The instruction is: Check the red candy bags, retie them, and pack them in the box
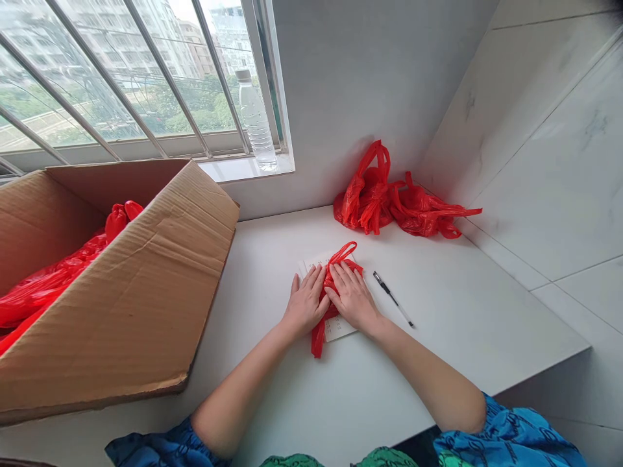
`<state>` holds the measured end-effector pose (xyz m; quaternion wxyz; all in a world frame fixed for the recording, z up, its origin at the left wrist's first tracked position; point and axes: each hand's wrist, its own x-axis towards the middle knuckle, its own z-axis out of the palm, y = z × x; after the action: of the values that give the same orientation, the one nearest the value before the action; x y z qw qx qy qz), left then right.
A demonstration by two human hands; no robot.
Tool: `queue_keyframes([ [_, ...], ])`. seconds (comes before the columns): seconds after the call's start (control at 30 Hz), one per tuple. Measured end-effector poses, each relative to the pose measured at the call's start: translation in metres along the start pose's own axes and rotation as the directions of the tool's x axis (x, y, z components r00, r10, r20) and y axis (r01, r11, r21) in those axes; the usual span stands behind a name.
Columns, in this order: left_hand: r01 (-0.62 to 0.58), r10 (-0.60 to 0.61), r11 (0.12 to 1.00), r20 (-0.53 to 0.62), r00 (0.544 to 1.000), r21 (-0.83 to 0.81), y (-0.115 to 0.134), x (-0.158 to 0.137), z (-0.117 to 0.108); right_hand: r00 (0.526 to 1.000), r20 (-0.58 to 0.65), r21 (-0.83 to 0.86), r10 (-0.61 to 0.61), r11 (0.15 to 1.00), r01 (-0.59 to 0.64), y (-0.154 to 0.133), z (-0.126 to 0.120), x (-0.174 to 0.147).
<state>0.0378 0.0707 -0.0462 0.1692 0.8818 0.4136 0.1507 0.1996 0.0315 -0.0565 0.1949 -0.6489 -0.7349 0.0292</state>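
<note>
A red plastic bag (318, 336) lies on a white sheet of paper with writing (341, 327), in the middle of the table. Both my hands press flat on the bag. My left hand (305, 301) rests on its left side and on the paper, fingers stretched out. Close beside it, my right hand (354, 301) covers the bag's right part with its fingers extended. A handle loop sticks out above the fingertips, and another end hangs below toward me. Much of the bag is hidden under my hands. A black-and-clear pen (393, 298) lies just right of my right hand.
An open cardboard box (131, 311) holding red plastic bags (63, 272) stands at the left. Two bunched red bags (365, 201) sit at the back against the wall. A clear water bottle (256, 123) stands on the windowsill (233, 170). The white table (467, 311) ends at the right.
</note>
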Motion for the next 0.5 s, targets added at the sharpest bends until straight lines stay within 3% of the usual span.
queue_keyframes([
  [0.5,0.015,-0.015,1.000,0.011,1.000,0.003,0.0025,0.0000,-0.0015,1.000,0.011,0.001,0.004,1.000,-0.004,0.0000,-0.0002,0.0001],
])
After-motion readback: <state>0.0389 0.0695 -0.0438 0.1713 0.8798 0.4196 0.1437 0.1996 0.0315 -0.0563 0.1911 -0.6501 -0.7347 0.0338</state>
